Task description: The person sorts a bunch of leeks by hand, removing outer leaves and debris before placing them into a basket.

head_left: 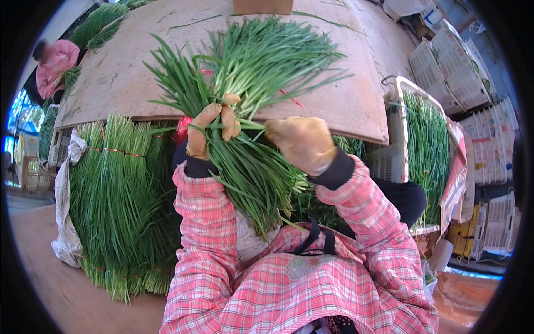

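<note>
Left fingers (227,123) wrap a leafy green bunch (239,161), which droops just below them; a larger heap (278,55) lies beyond on the surface (359,103). Right fingers (289,135) blur beside the bunch, their hold unclear. Light, steady pressure should avoid bruising.

Soft, bright light covers the tabletop (119,80), the right hand (306,143) looks blurred, and straight edges bow toward the sides.

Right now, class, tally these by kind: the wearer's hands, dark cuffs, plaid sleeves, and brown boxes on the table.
Hands: 2
Cuffs: 2
Sleeves: 2
Box: 1
Total: 7
</note>
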{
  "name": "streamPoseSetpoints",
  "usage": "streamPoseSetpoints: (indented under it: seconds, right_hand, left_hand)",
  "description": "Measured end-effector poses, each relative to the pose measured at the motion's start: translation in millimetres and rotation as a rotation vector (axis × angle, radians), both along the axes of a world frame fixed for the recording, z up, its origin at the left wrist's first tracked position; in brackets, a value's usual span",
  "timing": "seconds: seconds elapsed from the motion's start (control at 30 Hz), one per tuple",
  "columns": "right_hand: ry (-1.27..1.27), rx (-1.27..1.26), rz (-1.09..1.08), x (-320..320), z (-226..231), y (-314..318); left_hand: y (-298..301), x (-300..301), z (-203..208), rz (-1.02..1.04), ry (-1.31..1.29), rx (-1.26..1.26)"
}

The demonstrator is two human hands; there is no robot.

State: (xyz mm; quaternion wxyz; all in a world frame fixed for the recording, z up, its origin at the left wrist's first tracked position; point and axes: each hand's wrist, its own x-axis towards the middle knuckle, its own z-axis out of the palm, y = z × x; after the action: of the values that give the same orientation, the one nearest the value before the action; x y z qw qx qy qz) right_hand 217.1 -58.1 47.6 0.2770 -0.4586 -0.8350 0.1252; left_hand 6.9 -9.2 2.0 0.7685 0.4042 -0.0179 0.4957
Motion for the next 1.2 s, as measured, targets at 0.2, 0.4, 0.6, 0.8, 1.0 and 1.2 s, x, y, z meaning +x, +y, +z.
streamPoseSetpoints:
  seconds: [0.2,0.4,0.6,0.8,1.0,1.2]
  right_hand:
    - [0.797,-0.404,-0.321,37,49,41]
    - [0.840,-0.524,-0.274,-3,13,102]
    - [0.457,-0.382,-0.364,-27,-37,109]
    - [0.675,-0.726,0.271,-9,-41,-8]
    - [0.428,-0.894,0.245,45,-50,-91]
    - [0.680,-0.799,-0.483,137,-67,-136]
  left_hand:
    - [-16,-36,10,0.216,0.007,-0.233]
    - [-19,-45,3,0.249,-0.004,-0.263]
    - [-9,-42,-1,0.156,-0.051,-0.180]
    - [9,-41,-13,-0.169,-0.557,0.213]
    - [-20,-65,-16,0.017,-0.614,0.178]
    - [-53,-82,-42,0.310,-0.617,0.028]
